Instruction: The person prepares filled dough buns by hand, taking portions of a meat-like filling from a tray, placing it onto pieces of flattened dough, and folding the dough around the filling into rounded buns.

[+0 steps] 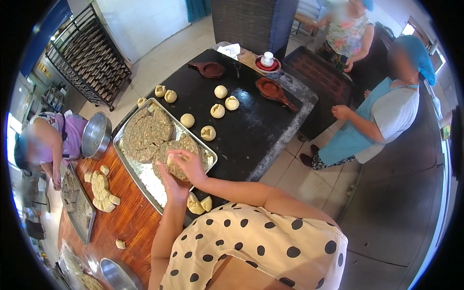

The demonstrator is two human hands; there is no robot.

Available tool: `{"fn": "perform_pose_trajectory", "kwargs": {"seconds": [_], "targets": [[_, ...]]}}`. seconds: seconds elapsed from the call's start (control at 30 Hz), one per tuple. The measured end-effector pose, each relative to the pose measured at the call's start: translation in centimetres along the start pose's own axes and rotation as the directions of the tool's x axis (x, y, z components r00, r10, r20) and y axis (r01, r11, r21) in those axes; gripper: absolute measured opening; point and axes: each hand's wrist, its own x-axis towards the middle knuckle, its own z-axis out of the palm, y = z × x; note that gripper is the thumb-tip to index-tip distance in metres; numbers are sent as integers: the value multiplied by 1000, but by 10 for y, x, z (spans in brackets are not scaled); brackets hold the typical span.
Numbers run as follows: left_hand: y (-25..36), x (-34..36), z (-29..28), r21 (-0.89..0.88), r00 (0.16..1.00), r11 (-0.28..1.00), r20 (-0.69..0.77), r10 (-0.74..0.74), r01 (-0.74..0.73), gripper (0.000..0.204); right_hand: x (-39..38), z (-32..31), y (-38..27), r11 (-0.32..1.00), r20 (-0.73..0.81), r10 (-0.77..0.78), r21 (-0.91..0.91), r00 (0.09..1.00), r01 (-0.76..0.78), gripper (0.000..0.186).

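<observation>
A metal tray point(138, 179) with a large mound of speckled, crumbly filling point(147, 130) lies before me. Over its near end, my left hand point(175, 187) is cupped from below around a piece of pale dough point(171, 161), mostly hidden by my fingers. My right hand point(190, 166) curls over the same piece from above, fingers bent onto it. Beside my wrists sit pieces of dough point(195, 205). Several round filled dough balls point(217, 110) stand on the black tabletop point(241, 145), some with gathered tops.
Left, the wooden table point(135, 212) holds a cluster of dough pieces point(101, 191), a narrow tray point(79, 208) and a metal bowl point(118, 273). Brown wooden presses point(273, 92) lie at the far side. A co-worker in a blue apron point(350, 137) stands right; another person point(50, 140) works left.
</observation>
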Motion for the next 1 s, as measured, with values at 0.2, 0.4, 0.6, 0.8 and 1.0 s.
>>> {"fn": "perform_pose_trajectory", "kwargs": {"seconds": [0.2,0.4,0.6,0.8,1.0], "targets": [[-8,25,-38,-189,969,981,237,76,-31,75,8,4,-3,681,68,440,625,895,-382,23],[-31,44,-55,-120,995,988,-9,98,-99,41,-14,19,8,984,-24,-130,-127,991,125,21],[-29,49,-57,45,998,997,5,58,-59,55,-13,18,13,972,-5,-185,-149,983,182,25],[7,15,-33,-251,971,959,166,174,-129,59,4,3,-3,943,201,-257,-161,945,290,49],[-15,22,-19,47,954,953,-10,298,-298,46,-4,6,-6,913,180,-222,-306,958,269,27]]}}
